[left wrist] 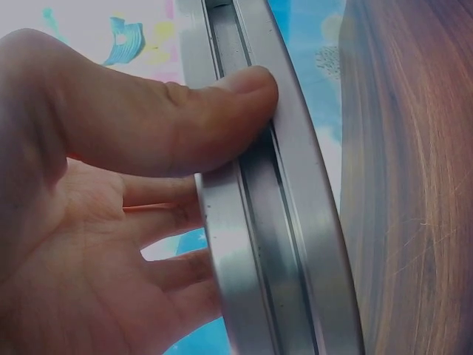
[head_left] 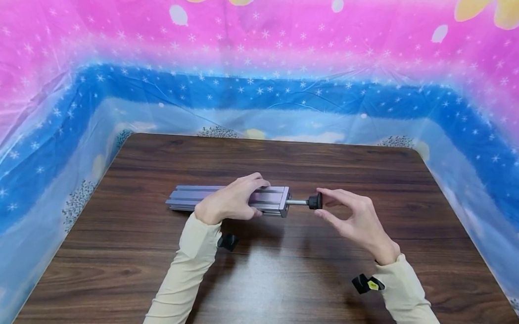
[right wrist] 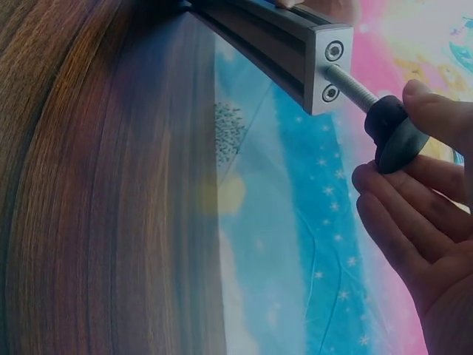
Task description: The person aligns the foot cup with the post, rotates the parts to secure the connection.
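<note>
Progress looks partial: we grip the rail [head_left: 221,198] on the counter [head_left: 278,292] with our left hand [head_left: 230,202], while our right hand [head_left: 354,220] pinches the knob [head_left: 314,201], whose bolt [right wrist: 347,83] is threaded partway in, its shank showing.

Silver-grey rail [head_left: 228,198], black knob [head_left: 314,201], dark brown woodgrain table [head_left: 278,292], pink-and-blue starry backdrop [head_left: 266,58].
</note>
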Tool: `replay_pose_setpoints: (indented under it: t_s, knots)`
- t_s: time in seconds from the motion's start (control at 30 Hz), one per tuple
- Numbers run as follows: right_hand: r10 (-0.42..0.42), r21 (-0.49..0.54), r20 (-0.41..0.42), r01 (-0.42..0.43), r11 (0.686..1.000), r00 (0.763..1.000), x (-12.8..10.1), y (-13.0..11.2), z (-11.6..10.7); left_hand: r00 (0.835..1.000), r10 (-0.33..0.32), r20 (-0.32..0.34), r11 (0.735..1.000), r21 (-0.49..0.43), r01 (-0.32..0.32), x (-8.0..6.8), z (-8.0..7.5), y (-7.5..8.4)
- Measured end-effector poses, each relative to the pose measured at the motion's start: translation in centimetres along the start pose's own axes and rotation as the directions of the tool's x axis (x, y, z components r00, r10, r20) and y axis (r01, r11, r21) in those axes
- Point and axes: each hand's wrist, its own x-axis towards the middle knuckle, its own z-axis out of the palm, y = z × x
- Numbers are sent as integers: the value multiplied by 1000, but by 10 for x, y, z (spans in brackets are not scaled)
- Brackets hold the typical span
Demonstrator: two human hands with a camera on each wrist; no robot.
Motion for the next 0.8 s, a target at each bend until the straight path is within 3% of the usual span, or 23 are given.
replay_pose_setpoints:
  t_s: [0.33, 0.6, 0.8]
  knots:
    - [131, -7, 25, -131, 991, 991, 0, -4, 1, 1000, -6, 9, 1000, 0, 6, 1, 0, 1]
    - [244, -15, 40, -244, 970, 969, 3, -6, 3, 1000, -1, 9, 1000, 7, 1, 1, 0, 0]
    - [279, -55, 21, -277, 959, 960, 5, -7, 6, 1000, 0, 8, 1000, 19, 0, 1, 2, -1]
